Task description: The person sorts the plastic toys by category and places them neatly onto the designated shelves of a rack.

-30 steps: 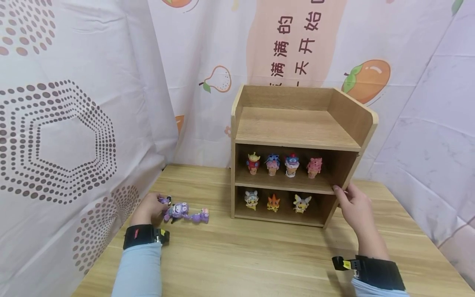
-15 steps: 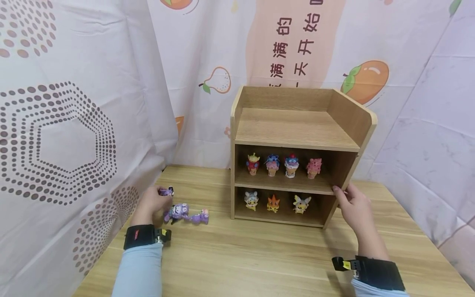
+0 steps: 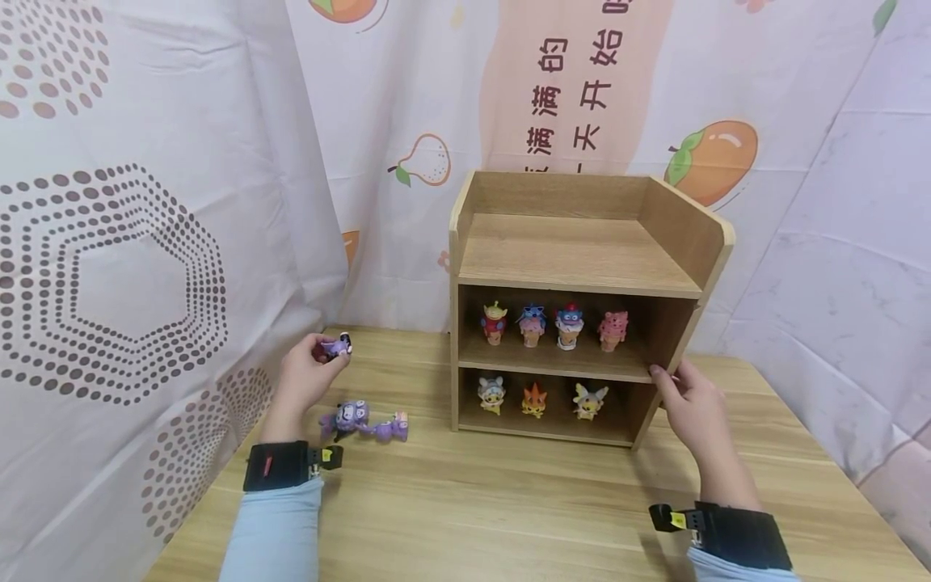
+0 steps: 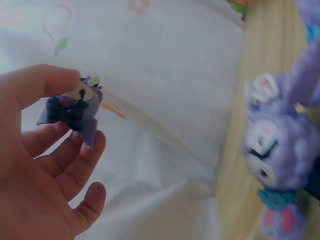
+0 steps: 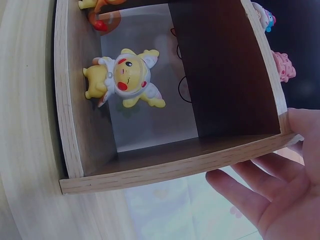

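My left hand (image 3: pixel 305 376) pinches a small purple figurine (image 4: pixel 82 107) with a dark bow between thumb and fingers, raised over the left of the table. Below it lie more purple figurines: a larger one (image 3: pixel 352 415) with a white-patched face and a smaller one (image 3: pixel 393 427) beside it. On the right, my right hand (image 3: pixel 698 408) grips the side edge of a wooden shelf (image 3: pixel 582 249), thumb on the front edge and fingers behind the side panel. Its lower tier holds a yellow figurine in a pale hood (image 5: pixel 127 78), near that hand.
Several ice-cream-cone figurines, including a pink one (image 3: pixel 613 331), stand in the shelf's upper tier. An orange figurine (image 3: pixel 534 399) and a grey-hooded one (image 3: pixel 491 394) share the lower tier. Patterned cloth (image 3: pixel 393 267) hangs behind and beside the wooden table (image 3: pixel 465 509).
My left hand has picked up the small purple figurine from beside the others and moved it up and slightly away from me. My right hand stays on the shelf.
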`<state>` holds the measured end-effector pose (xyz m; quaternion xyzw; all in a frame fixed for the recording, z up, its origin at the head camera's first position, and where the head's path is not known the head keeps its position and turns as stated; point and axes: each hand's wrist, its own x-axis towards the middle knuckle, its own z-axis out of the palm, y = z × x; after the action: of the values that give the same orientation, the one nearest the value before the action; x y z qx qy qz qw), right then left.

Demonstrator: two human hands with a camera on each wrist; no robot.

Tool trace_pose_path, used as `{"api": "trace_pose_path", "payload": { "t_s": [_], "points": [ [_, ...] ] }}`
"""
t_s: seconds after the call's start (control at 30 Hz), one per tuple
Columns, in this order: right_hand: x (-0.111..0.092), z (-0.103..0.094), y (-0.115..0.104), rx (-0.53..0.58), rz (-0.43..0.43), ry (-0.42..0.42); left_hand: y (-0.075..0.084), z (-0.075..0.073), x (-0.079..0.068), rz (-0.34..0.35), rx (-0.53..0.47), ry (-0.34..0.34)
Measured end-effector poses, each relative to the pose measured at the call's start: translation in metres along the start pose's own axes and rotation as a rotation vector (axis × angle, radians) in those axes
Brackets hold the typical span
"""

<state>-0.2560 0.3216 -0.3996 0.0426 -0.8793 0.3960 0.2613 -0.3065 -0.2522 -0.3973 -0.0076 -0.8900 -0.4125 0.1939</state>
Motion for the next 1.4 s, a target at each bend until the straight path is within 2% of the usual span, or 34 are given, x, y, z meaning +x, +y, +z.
{"api": "trace_pose_path", "payload": {
  "t_s": [0.6, 0.9, 1.13, 1.4],
  "points": [
    [0.000, 0.000, 0.002, -0.009, 0.005, -0.007, 0.061, -0.003, -0.016, 0.181, -0.179, 0.157],
    [0.000, -0.001, 0.002, -0.020, -0.002, -0.001, 0.081, 0.000, -0.025, 0.356, -0.219, 0.194],
    [0.000, -0.001, 0.003, -0.024, -0.009, 0.004, 0.096, 0.000, -0.034, 0.462, -0.227, 0.184],
    [-0.001, 0.001, 0.004, -0.008, -0.006, 0.003, 0.105, 0.009, -0.040, 0.640, -0.199, 0.171]
  ]
}}
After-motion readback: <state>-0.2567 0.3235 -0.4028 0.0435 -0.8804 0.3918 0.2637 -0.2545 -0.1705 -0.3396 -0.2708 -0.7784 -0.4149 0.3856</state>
